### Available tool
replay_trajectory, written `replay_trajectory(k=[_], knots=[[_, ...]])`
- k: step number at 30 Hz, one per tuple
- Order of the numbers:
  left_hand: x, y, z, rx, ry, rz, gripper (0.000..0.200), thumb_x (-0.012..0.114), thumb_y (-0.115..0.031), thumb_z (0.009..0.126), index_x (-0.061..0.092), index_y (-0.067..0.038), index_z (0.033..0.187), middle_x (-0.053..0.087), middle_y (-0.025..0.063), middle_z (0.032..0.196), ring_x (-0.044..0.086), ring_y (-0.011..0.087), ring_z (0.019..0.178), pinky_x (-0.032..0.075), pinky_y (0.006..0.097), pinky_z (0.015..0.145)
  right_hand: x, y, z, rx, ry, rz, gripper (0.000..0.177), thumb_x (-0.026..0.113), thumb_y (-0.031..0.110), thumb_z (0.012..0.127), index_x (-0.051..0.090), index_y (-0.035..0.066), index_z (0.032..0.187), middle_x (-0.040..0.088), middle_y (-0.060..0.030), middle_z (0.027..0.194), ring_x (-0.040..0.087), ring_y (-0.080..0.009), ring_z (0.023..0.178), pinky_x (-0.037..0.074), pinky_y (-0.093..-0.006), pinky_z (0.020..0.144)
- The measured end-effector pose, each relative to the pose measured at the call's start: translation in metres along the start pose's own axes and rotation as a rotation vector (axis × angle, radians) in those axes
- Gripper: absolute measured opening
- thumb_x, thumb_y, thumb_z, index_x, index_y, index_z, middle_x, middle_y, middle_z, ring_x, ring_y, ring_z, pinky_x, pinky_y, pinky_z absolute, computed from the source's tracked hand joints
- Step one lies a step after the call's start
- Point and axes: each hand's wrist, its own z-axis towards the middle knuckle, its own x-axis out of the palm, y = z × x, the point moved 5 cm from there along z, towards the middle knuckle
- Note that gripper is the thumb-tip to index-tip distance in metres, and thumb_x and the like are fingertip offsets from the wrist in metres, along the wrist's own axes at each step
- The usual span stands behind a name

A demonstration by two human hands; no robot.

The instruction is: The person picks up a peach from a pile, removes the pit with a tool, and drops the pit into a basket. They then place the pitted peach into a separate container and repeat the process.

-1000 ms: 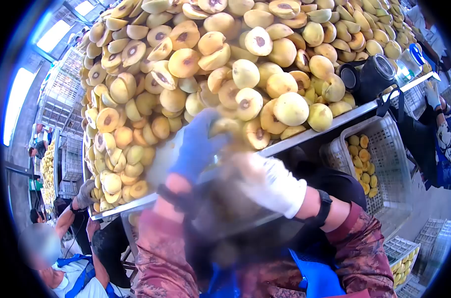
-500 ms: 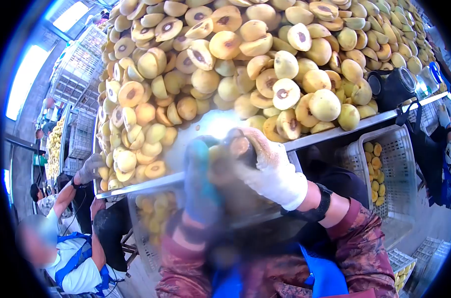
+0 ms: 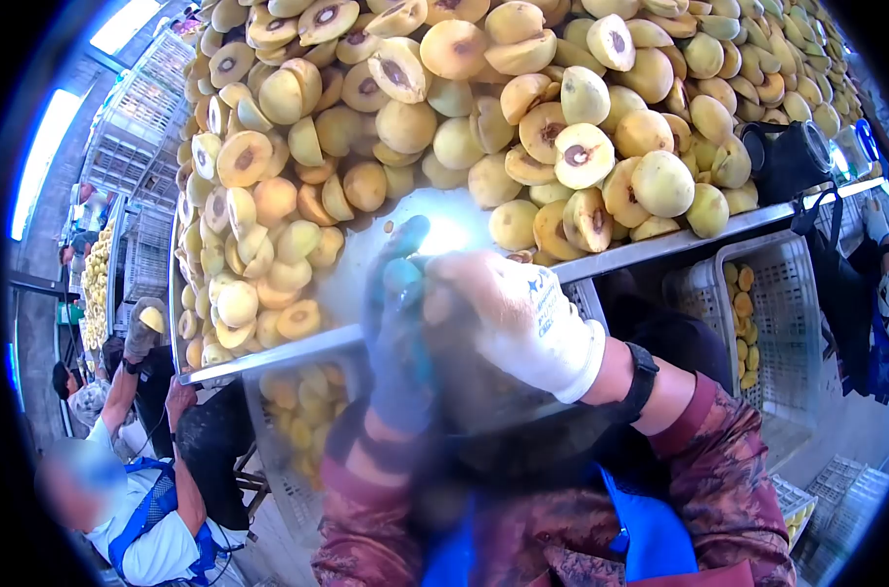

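Observation:
A big heap of halved yellow fruit [image 3: 405,127] covers the metal-edged table [image 3: 620,256], many halves showing brown centres. My left hand [image 3: 398,323], in a grey and teal glove, is held upright at the table's front edge; its fingers are blurred. Close against it on the right is my right hand [image 3: 523,318], in a white glove, with its fingers curled. Whatever lies between the two hands is hidden by blur and by the fingers. Behind them, a bright glare falls on the bare patch of tabletop.
A crate [image 3: 772,323] with fruit halves stands below the table at right, another [image 3: 288,460] at lower left. A black container [image 3: 787,152] sits on the table's right side. At left, a co-worker [image 3: 141,509] holds a fruit piece in a gloved hand.
The dark-centred fruit seen at my right fingertips is no longer visible. My right hand has turned so its back shows. The co-worker's gloved hand has moved off the table edge, showing a fruit piece.

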Motion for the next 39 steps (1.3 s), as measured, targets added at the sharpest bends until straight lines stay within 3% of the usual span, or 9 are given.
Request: replay_trajectory(k=[4, 7, 12, 15, 16, 28, 33, 37, 39], knots=[[-0.003, -0.003, -0.002, 0.120, 0.112, 0.047, 0.046, 0.047, -0.023, 0.096, 0.044, 0.004, 0.133, 0.045, 0.0169, 0.139, 0.045, 0.0243, 0.126, 0.037, 0.0385, 0.105, 0.001, 0.003, 0.001, 0.003, 0.030, -0.060, 0.047, 0.054, -0.011, 0.067, 0.053, 0.003, 0.112, 0.064, -0.0121, 0.090, 0.063, -0.0366, 0.083, 0.051, -0.0398, 0.072], [-0.003, 0.003, -0.003, -0.044, 0.017, -0.052, 0.044, 0.047, -0.022, 0.096, 0.044, 0.004, 0.132, 0.045, 0.0171, 0.139, 0.048, 0.0239, 0.123, 0.038, 0.0370, 0.104, 0.000, 0.002, 0.002, 0.015, 0.045, 0.039, 0.044, 0.054, -0.009, 0.069, 0.053, 0.003, 0.112, 0.064, -0.0127, 0.090, 0.062, -0.0375, 0.083, 0.051, -0.0402, 0.071], [-0.007, 0.008, -0.006, 0.115, 0.013, 0.086, 0.059, 0.054, -0.042, 0.094, 0.046, 0.002, 0.132, 0.050, 0.0135, 0.135, 0.050, 0.0227, 0.120, 0.039, 0.0379, 0.105, -0.001, 0.003, 0.000, 0.049, 0.068, -0.039, 0.038, 0.060, -0.003, 0.072, 0.054, 0.003, 0.109, 0.061, -0.0170, 0.087, 0.062, -0.0386, 0.081, 0.051, -0.0409, 0.068], [-0.004, 0.006, -0.009, 0.169, 0.021, -0.009, 0.041, 0.043, -0.019, 0.098, 0.043, 0.008, 0.130, 0.050, 0.0215, 0.133, 0.049, 0.0278, 0.123, 0.034, 0.0378, 0.107, -0.002, 0.002, -0.001, 0.035, 0.031, -0.005, 0.038, 0.064, 0.000, 0.072, 0.054, 0.003, 0.108, 0.061, -0.0177, 0.088, 0.061, -0.0390, 0.082, 0.051, -0.0411, 0.068], [-0.003, 0.000, -0.009, 0.147, -0.006, 0.173, 0.044, 0.044, -0.022, 0.098, 0.043, 0.008, 0.130, 0.050, 0.0221, 0.133, 0.048, 0.0287, 0.124, 0.033, 0.0382, 0.108, -0.001, 0.000, -0.002, 0.032, 0.027, 0.013, 0.039, 0.066, 0.002, 0.071, 0.054, 0.003, 0.108, 0.061, -0.0177, 0.090, 0.061, -0.0389, 0.082, 0.051, -0.0407, 0.069], [-0.017, 0.014, -0.004, 0.201, 0.041, 0.418, 0.056, 0.037, -0.040, 0.099, 0.044, 0.007, 0.128, 0.055, 0.0174, 0.121, 0.055, 0.0244, 0.110, 0.042, 0.0354, 0.097, 0.005, -0.006, -0.010, 0.130, -0.008, 0.114, 0.032, 0.067, 0.003, 0.074, 0.054, 0.004, 0.104, 0.062, -0.0152, 0.092, 0.063, -0.0365, 0.082, 0.051, -0.0383, 0.072], [-0.007, -0.006, 0.006, -0.097, -0.052, -0.290, 0.049, 0.035, -0.039, 0.102, 0.054, 0.004, 0.116, 0.063, 0.0166, 0.103, 0.062, 0.0285, 0.098, 0.051, 0.0411, 0.090, 0.017, -0.014, -0.026, 0.276, 0.092, 0.060, 0.037, 0.065, 0.021, 0.083, 0.046, -0.002, 0.105, 0.059, -0.0252, 0.083, 0.060, -0.0409, 0.077, 0.047, -0.0460, 0.065], [-0.007, -0.003, 0.000, -0.129, -0.093, -0.309, 0.048, 0.034, -0.037, 0.103, 0.055, 0.005, 0.112, 0.063, 0.0158, 0.100, 0.061, 0.0277, 0.094, 0.051, 0.0416, 0.088, 0.023, -0.017, -0.030, 0.337, 0.188, 0.099, 0.035, 0.066, 0.020, 0.083, 0.046, -0.002, 0.101, 0.058, -0.0264, 0.078, 0.059, -0.0429, 0.074, 0.046, -0.0474, 0.062], [-0.009, -0.004, -0.002, -0.113, -0.160, -0.104, 0.049, 0.033, -0.038, 0.103, 0.056, 0.004, 0.109, 0.063, 0.0154, 0.101, 0.061, 0.0264, 0.093, 0.051, 0.0402, 0.089, 0.023, -0.015, -0.031, 0.343, 0.163, 0.097, 0.035, 0.065, 0.019, 0.083, 0.045, -0.002, 0.102, 0.058, -0.0267, 0.077, 0.059, -0.0438, 0.075, 0.046, -0.0486, 0.062]])
